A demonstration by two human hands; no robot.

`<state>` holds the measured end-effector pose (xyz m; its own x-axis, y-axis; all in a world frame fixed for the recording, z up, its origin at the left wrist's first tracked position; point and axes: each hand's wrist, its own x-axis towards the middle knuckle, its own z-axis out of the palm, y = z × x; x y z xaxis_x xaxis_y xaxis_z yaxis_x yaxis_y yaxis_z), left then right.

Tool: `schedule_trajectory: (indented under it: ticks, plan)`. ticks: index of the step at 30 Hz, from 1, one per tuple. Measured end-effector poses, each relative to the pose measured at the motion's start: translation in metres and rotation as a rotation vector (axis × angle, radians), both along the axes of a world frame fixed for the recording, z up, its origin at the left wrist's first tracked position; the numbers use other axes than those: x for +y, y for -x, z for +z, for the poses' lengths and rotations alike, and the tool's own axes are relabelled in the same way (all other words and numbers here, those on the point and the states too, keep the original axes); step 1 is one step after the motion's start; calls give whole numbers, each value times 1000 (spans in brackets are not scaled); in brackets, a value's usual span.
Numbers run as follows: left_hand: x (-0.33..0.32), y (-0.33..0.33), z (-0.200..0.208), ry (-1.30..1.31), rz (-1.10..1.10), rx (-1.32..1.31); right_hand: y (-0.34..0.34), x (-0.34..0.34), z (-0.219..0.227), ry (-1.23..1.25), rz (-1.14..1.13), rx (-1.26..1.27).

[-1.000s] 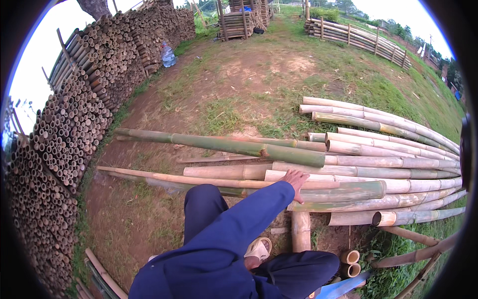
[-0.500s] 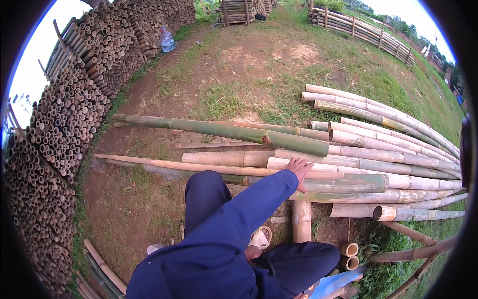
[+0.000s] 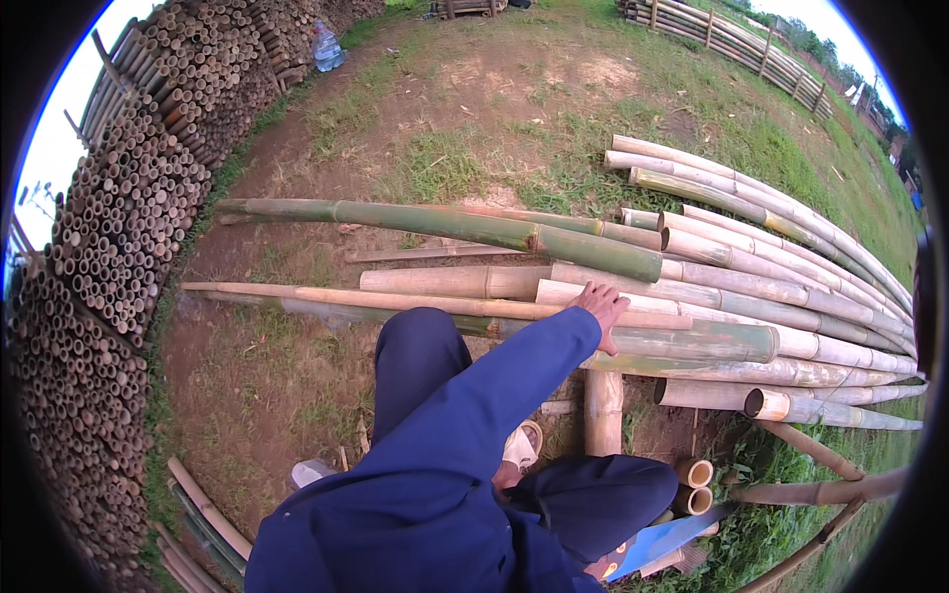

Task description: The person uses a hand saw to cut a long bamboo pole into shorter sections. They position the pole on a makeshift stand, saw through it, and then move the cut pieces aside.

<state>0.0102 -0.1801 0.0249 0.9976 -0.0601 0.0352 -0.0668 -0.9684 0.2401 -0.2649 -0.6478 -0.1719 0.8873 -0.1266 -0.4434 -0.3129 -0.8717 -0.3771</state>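
Note:
My left hand (image 3: 602, 310) lies palm down across a thin, pale bamboo pole (image 3: 445, 303) and the thicker greenish bamboo (image 3: 692, 341) beside it. Its fingers are spread over the poles, the thumb toward me. Low in the picture, my right hand (image 3: 596, 567) shows only in part beside my knee. It is closed on the handle of a handsaw, whose blue blade (image 3: 657, 542) points right. Sleeve and leg hide most of that hand. Just beyond my left hand lies a green bamboo pole (image 3: 435, 222).
Several pale bamboo poles (image 3: 791, 222) fan out to the right. A short upright bamboo post (image 3: 603, 410) stands below them. Cut bamboo ends (image 3: 694, 472) sit near my right knee. Stacked bamboo (image 3: 119, 257) lines the left, with a clear water bottle (image 3: 327, 47) beside it.
The poles and ground sit higher in the picture, as my view has tilted down slightly. My left hand stays on the poles; the saw remains low by my knee.

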Motion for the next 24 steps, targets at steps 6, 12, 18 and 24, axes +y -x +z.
schedule_trajectory:
  ticks: [6, 12, 18, 24]
  plan:
    - [15, 14, 0, 9, 55, -24, 24, -20, 143, 195, -271, -393]
    - [1, 2, 8, 31, 19, 63, 94, -24, 240, -349, -492, -830]
    - [11, 7, 0, 10, 33, 22, 49, 13, 278, -707, -232, -912]
    - [9, 5, 0, 12, 38, 32, -85, 86, 327, -785, -132, -775]
